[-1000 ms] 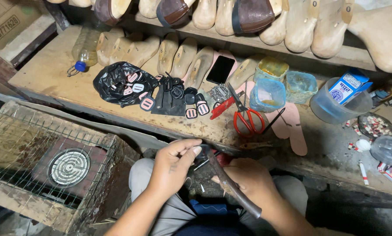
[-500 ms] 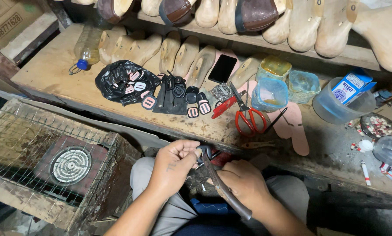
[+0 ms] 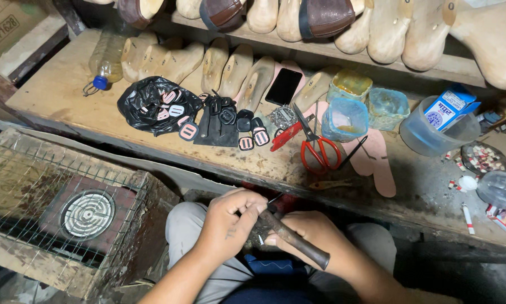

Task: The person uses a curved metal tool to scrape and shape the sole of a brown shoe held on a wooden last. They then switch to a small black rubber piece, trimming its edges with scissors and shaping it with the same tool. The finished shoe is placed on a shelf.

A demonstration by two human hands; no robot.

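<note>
We see both hands working low over the lap: the left hand (image 3: pixel 226 224) has its fingers curled tight around a small dark workpiece (image 3: pixel 260 228) that is mostly hidden, so we cannot tell what it is. The right hand (image 3: pixel 312 236) touches the same piece from the other side, fingers bent against it, and a hammer with a worn wooden handle (image 3: pixel 295 241) slants out between the two hands; which fingers carry it we cannot tell. Left of the left fingers sits a wire-mesh cage holding a coil heater (image 3: pixel 87 214). Beyond the fingertips runs the wooden bench (image 3: pixel 61 95), where red-handled scissors (image 3: pixel 316 147) lie just ahead of the right hand and a black bag of buckles (image 3: pixel 154 104) lies further left. Farther still, a black phone (image 3: pixel 284 86) leans among pale wooden shoe lasts (image 3: pixel 236 70), with a plastic bottle (image 3: pixel 105 63) at the far left.
</note>
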